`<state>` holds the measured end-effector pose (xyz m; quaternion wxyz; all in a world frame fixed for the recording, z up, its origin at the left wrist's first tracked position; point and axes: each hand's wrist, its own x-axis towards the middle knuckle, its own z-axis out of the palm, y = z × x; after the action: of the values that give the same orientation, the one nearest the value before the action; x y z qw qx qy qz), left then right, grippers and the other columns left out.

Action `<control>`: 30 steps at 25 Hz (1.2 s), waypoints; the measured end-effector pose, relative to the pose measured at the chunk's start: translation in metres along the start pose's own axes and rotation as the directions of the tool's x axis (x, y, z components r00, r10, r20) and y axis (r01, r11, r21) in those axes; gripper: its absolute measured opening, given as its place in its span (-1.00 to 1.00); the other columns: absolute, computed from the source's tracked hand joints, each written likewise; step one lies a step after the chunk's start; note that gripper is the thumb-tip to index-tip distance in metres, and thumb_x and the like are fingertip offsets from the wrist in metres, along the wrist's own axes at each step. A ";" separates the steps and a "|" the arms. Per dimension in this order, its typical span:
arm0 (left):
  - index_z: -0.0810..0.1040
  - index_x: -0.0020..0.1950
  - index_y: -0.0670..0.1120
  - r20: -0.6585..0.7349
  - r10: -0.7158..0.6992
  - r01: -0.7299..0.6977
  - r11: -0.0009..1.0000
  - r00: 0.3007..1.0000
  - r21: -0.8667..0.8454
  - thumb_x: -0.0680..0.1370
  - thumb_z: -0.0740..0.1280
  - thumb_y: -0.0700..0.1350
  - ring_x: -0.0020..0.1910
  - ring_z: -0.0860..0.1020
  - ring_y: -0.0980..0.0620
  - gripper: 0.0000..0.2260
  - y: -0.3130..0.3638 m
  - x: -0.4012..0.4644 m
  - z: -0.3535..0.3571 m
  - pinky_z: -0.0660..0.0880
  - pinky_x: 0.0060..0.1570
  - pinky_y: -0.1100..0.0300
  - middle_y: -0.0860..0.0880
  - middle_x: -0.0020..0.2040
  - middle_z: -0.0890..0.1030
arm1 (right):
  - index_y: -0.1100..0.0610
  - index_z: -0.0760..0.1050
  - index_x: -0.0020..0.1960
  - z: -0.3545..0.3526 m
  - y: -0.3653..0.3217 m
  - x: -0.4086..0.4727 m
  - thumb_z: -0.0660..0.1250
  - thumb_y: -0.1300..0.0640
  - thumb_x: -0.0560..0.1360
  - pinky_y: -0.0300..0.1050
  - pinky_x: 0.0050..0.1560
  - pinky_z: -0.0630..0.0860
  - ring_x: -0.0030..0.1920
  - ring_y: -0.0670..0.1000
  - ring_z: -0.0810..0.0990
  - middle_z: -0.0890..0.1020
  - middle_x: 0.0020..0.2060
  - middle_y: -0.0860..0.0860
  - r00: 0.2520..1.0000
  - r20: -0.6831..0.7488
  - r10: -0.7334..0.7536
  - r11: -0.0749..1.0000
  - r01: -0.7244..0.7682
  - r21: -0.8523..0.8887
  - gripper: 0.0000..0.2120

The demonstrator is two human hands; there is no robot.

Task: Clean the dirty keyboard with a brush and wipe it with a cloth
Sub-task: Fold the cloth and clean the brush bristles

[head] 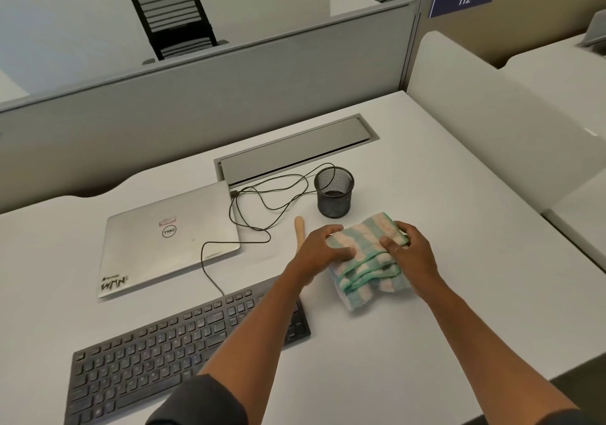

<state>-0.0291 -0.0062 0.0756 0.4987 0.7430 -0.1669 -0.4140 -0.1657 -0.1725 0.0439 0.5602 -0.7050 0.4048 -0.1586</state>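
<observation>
A black keyboard (157,342) lies at the front left of the white desk (442,228), its right end hidden under my left forearm. To its right, a folded cloth (367,260) with green and pink stripes is held just above the desk. My left hand (323,247) grips its left side and my right hand (406,251) grips its right side. A wooden brush handle (299,229) pokes out from behind my left hand; the bristle end is hidden.
A shut silver laptop (167,237) lies behind the keyboard, with a black cable (255,208) looping from it. A black mesh pen cup (334,192) stands behind the cloth. A grey cable hatch (295,149) and partition walls sit further back.
</observation>
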 end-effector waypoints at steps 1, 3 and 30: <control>0.46 0.44 -0.08 -0.031 0.015 -0.013 0.998 0.999 0.057 0.43 0.57 -0.20 0.10 0.60 0.06 -0.39 0.001 0.005 0.004 0.55 0.20 0.18 0.03 0.14 0.59 | 0.03 0.48 0.29 -0.001 0.000 0.003 0.47 0.07 0.49 0.05 0.12 0.57 0.04 0.05 0.63 0.65 0.09 0.01 1.000 -0.014 -0.011 0.999 0.011 -0.033 -0.60; 0.43 0.46 -0.06 -0.093 0.049 -0.031 0.982 0.994 0.188 0.44 0.55 -0.18 0.16 0.57 0.02 -0.38 0.001 0.012 0.009 0.53 0.22 0.17 -0.04 0.25 0.57 | 0.06 0.47 0.31 -0.002 0.002 0.006 0.46 0.08 0.50 -0.08 0.05 0.52 0.04 0.04 0.61 0.64 0.11 0.03 0.999 -0.005 -0.038 0.995 0.037 -0.092 -0.59; 0.57 0.28 -0.14 -0.076 0.522 -0.296 0.592 0.850 0.749 0.58 0.28 -0.10 0.11 0.51 -0.13 -0.70 -0.031 -0.016 0.012 0.47 0.17 -0.04 -0.12 0.17 0.56 | 0.10 0.59 0.22 0.032 -0.012 -0.010 0.27 0.12 0.45 0.11 0.23 0.44 0.24 0.19 0.47 0.54 0.27 0.11 0.846 0.103 -0.524 0.667 0.482 -0.568 -0.64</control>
<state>-0.0532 0.0111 0.0535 0.2717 0.8686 -0.4074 -0.0758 -0.1456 -0.1433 0.0465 0.2412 -0.9179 0.2423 -0.2016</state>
